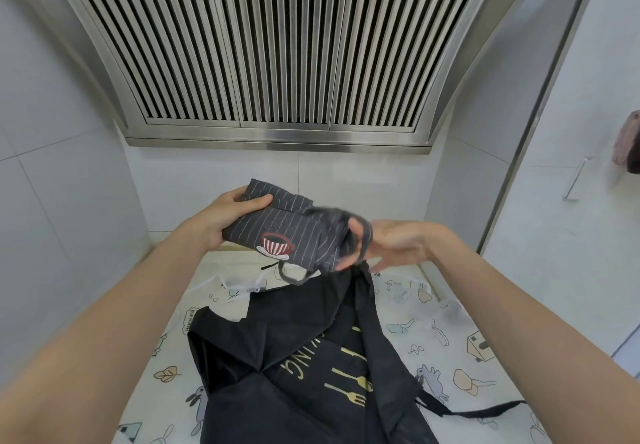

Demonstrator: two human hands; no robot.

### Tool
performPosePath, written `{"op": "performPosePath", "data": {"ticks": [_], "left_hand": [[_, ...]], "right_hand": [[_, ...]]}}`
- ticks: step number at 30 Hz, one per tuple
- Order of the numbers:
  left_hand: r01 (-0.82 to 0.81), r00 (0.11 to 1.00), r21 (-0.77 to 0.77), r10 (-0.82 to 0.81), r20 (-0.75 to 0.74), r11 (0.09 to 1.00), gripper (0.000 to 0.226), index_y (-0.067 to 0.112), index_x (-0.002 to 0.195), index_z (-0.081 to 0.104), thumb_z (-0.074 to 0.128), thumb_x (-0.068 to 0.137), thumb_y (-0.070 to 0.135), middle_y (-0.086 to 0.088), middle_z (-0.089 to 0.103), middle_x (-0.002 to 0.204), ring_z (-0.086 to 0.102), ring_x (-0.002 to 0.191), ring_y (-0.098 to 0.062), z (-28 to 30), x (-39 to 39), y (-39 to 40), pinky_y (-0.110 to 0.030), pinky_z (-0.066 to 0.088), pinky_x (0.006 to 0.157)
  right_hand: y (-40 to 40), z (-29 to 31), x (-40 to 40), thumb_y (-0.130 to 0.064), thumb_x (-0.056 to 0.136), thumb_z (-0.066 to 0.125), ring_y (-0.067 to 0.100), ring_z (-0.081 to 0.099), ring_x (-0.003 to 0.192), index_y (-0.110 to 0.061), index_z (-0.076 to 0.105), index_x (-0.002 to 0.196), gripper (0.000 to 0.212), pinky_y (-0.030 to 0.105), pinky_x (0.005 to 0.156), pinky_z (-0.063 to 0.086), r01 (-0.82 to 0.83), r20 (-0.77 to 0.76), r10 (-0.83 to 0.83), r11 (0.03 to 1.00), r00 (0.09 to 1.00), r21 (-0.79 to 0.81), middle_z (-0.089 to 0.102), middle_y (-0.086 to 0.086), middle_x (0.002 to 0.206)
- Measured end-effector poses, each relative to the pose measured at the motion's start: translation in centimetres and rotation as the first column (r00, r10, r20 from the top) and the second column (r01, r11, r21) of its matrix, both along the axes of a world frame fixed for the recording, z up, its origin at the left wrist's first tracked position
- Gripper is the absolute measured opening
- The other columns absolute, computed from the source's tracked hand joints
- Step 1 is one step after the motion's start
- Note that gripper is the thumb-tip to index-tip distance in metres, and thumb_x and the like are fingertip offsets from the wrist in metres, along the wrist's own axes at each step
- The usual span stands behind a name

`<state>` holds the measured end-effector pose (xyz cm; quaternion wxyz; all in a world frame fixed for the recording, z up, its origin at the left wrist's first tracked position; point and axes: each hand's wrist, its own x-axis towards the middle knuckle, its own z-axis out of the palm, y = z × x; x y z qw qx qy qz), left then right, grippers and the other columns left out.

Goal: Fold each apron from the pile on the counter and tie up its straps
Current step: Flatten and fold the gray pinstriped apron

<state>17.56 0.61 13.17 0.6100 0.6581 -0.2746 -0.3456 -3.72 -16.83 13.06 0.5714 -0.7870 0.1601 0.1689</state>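
Head view is showing the left hand (227, 216) gripping the folded striped apron (280, 235) above the counter (433, 326), the right hand (391, 248) looping its strap (360, 235) round loosely spread fingers.

I'm seeing brushed, dully shining metal on the slatted hood (277, 45). Striped apron (287, 235): soft matt woven cloth. Black apron (277, 374): smooth cloth, glinting gold print. Wall tiles (52, 166) are looking smooth, faintly glossy.
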Motion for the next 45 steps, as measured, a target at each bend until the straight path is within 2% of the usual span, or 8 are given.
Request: {"op": "performPosePath", "data": {"ticks": [5, 12, 16, 19, 29, 36, 40, 45], "left_hand": [[-0.130, 0.990, -0.092, 0.124, -0.064, 0.987, 0.032, 0.020, 0.110, 0.057, 0.071, 0.082, 0.024, -0.010, 0.065, 0.109, 0.065, 0.089, -0.024, -0.9, -0.6, -1.2, -0.036, 0.056, 0.070], [-0.014, 0.991, -0.074, 0.004, -0.132, 0.997, 0.047, 0.016, 0.129, 0.047, 0.064, 0.086, 0.026, -0.005, 0.064, 0.113, 0.061, 0.098, -0.019, -2.5, -3.1, -2.3, -0.035, 0.051, 0.080], [-0.123, 0.939, 0.095, 0.085, 0.333, 0.988, 0.050, 0.015, 0.127, 0.043, 0.065, 0.086, 0.032, -0.001, 0.045, 0.132, 0.046, 0.116, -0.016, -1.9, -2.3, -1.6, -0.030, 0.038, 0.092], [0.017, 0.851, -0.034, 0.004, 0.524, 0.999, 0.039, 0.020, 0.120, 0.045, 0.062, 0.088, 0.036, 0.006, 0.045, 0.127, 0.044, 0.114, -0.010, 0.4, -4.7, -2.7, -0.027, 0.037, 0.087], [0.193, 0.857, 0.231, -0.278, 0.433, 0.954, 0.020, 0.014, 0.079, 0.049, 0.048, 0.087, -0.004, -0.005, 0.058, 0.088, 0.055, 0.071, -0.015, 0.4, -4.8, -3.8, -0.018, 0.050, 0.055], [0.153, 0.956, 0.011, -0.145, -0.256, 0.988, 0.024, 0.007, 0.070, 0.052, 0.043, 0.086, -0.009, -0.004, 0.058, 0.068, 0.055, 0.052, -0.007, -1.2, -2.9, -3.5, -0.012, 0.049, 0.046], [0.129, 0.952, 0.443, -0.236, 0.195, 0.887, 0.009, 0.003, 0.088, 0.059, 0.051, 0.088, 0.000, -0.010, 0.061, 0.098, 0.061, 0.079, -0.013, -1.9, -3.3, -3.6, -0.020, 0.055, 0.070], [0.379, 0.728, 0.306, -0.485, 0.484, 0.873, 0.070, 0.023, 0.140, 0.033, 0.071, 0.082, 0.029, 0.012, 0.043, 0.134, 0.042, 0.123, -0.007, 1.8, -5.6, -4.1, -0.018, 0.036, 0.097]], "right_hand": [[2.2, -1.3, 1.1, -0.045, 0.087, 0.055, 0.013, 0.056, 0.116, -0.016, 0.040, 0.136, 0.059, 0.055, 0.102, 0.034, 0.329, 0.171, -0.330, 0.944, 0.929, 0.033, 0.058, -0.007, 0.122], [2.6, -1.7, 3.2, -0.008, 0.081, 0.071, 0.023, 0.065, 0.099, -0.011, 0.056, 0.118, 0.040, 0.041, 0.084, 0.054, 0.593, 0.372, -0.808, 0.588, 0.457, 0.550, 0.067, 0.008, 0.114], [1.1, 0.0, 2.2, -0.012, 0.078, 0.074, 0.018, 0.059, 0.098, -0.012, 0.056, 0.116, 0.042, 0.027, 0.084, 0.046, 0.650, 0.561, -0.443, 0.722, 0.699, -0.239, 0.064, 0.003, 0.111], [1.3, 0.5, 2.4, -0.014, 0.078, 0.070, 0.025, 0.057, 0.096, -0.010, 0.050, 0.122, 0.049, 0.028, 0.076, 0.044, 0.372, 0.402, -0.056, 0.513, 0.914, -0.774, 0.062, 0.010, 0.111], [1.2, 1.3, 0.8, -0.010, 0.078, 0.072, 0.007, 0.056, 0.074, -0.020, 0.047, 0.097, 0.033, 0.017, 0.067, 0.044, 0.335, 0.465, -0.028, 0.732, 0.885, -0.593, 0.063, -0.002, 0.095], [-0.1, 1.8, -0.5, -0.005, 0.078, 0.073, 0.011, 0.062, 0.079, -0.020, 0.053, 0.094, 0.030, 0.020, 0.074, 0.050, 0.408, 0.548, -0.217, 0.876, 0.808, -0.255, 0.066, -0.004, 0.093], [-0.1, 1.6, -0.1, -0.010, 0.076, 0.076, 0.015, 0.061, 0.081, -0.021, 0.052, 0.092, 0.031, 0.027, 0.076, 0.049, 0.392, 0.488, -0.159, 0.817, 0.858, -0.422, 0.065, 0.000, 0.094], [0.9, 2.6, 1.3, -0.019, 0.073, 0.078, 0.015, 0.052, 0.084, -0.019, 0.048, 0.099, 0.040, 0.023, 0.067, 0.041, 0.180, 0.289, 0.092, 0.596, 0.953, -0.782, 0.056, -0.003, 0.096]]}}
